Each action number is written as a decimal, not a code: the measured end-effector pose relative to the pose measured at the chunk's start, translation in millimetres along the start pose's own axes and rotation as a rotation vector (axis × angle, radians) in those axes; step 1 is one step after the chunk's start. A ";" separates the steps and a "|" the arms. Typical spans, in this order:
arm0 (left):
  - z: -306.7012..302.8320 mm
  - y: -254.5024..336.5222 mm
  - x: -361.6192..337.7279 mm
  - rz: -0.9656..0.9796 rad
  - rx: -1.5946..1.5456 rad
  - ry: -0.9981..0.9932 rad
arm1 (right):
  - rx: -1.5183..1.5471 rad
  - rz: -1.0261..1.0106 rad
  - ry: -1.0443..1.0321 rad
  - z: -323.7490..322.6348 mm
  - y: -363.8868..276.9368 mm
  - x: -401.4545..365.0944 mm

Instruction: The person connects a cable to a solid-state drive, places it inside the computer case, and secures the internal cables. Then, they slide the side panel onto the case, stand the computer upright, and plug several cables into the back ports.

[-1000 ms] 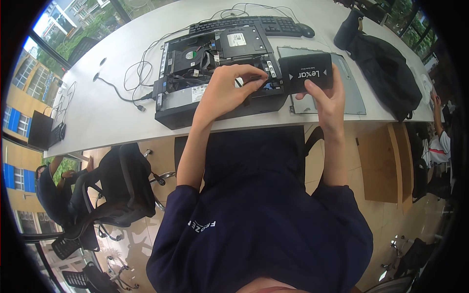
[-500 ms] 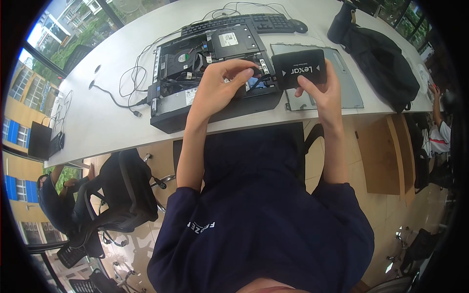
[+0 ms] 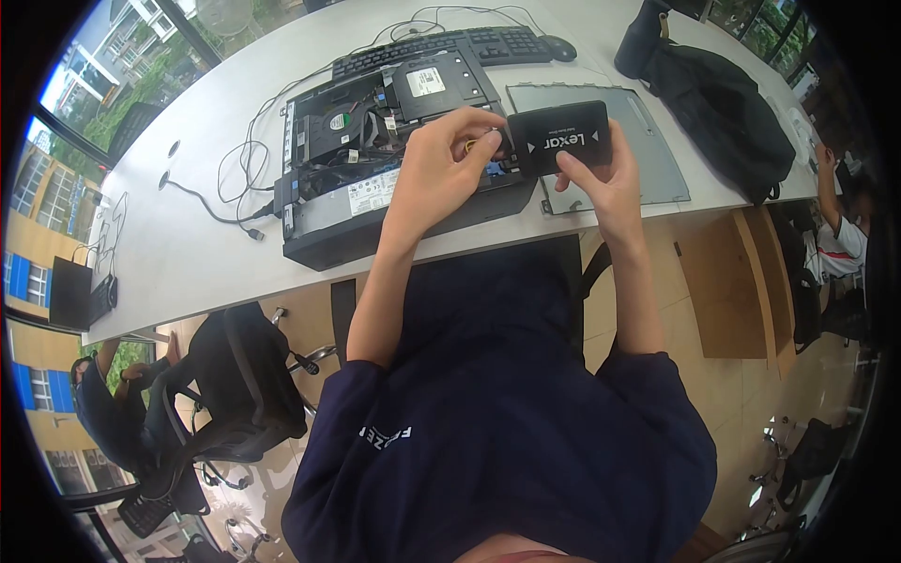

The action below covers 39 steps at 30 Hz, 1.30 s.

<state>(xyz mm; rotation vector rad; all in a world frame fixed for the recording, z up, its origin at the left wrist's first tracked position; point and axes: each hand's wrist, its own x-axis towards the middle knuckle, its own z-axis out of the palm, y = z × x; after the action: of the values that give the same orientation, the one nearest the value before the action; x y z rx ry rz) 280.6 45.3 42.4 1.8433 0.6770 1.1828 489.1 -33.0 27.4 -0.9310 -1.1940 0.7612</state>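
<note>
My right hand [image 3: 615,183] grips a black Lexar solid-state drive [image 3: 563,139], thumb on its labelled face and fingers behind it. At the drive's left edge, my left hand [image 3: 439,169] is closed in a pinch on a cable [image 3: 472,147], with a bit of yellow showing between the fingers; the cable's end is mostly hidden. Under and behind my left hand lies the opened desktop computer case [image 3: 413,218], with its fan [image 3: 340,121], a drive bay [image 3: 441,83] and dark wiring exposed.
A grey metal side panel [image 3: 648,141] lies right of the case. Behind stand a keyboard [image 3: 450,49] and mouse [image 3: 560,49]. A black bag [image 3: 723,122] rests at the right, and a loose cable [image 3: 211,212] at the left. Other people sit at both sides, beyond the table [image 3: 178,272].
My left hand has shifted right and its fingertips are now up against the drive's left edge. The drive has moved slightly left in view, and the whole view has turned a little.
</note>
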 end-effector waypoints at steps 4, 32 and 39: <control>-5.5 -9.7 -2.6 -0.094 -0.004 -0.014 | -0.048 -0.003 0.004 2.2 -0.9 -1.9; -11.0 6.4 -9.3 -0.062 0.044 0.030 | -0.156 -0.073 -0.056 9.5 -11.5 -7.1; -10.2 3.1 -10.3 -0.017 0.090 0.051 | -0.184 -0.051 -0.059 10.7 -14.8 -10.7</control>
<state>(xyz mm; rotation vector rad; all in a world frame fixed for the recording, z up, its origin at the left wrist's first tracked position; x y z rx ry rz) 267.1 39.2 42.5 1.8838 0.7843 1.2092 476.5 -46.8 37.3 -1.0303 -1.3510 0.6493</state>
